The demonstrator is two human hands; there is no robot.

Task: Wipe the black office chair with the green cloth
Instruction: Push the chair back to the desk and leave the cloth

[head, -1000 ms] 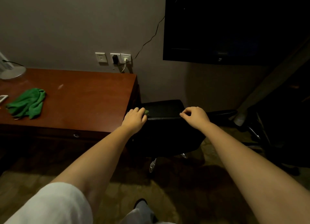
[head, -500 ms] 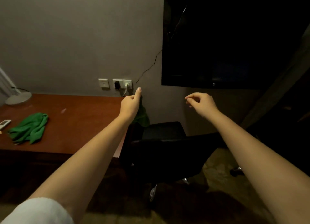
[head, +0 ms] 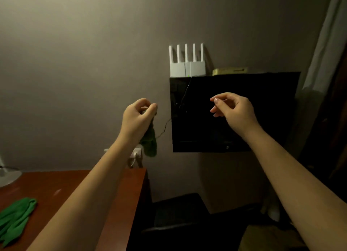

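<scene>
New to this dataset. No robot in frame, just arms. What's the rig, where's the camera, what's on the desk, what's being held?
There is no machine here. A person does the task with bare hands and wears one wide-angle camera on the head, which looks forward and down. All the pictures come from that one view, so the two arms reaching in from the bottom are the wearer's own.

The left hand pinches a green cloth in its fingers, and the cloth hangs down from them. The right hand holds nothing and its fingers are loosely curled.

On the wooden desk at the left lies a second green cloth. The black office chair is low in the frame, beside the desk. On the wall hangs a black screen with a white router on top.
</scene>
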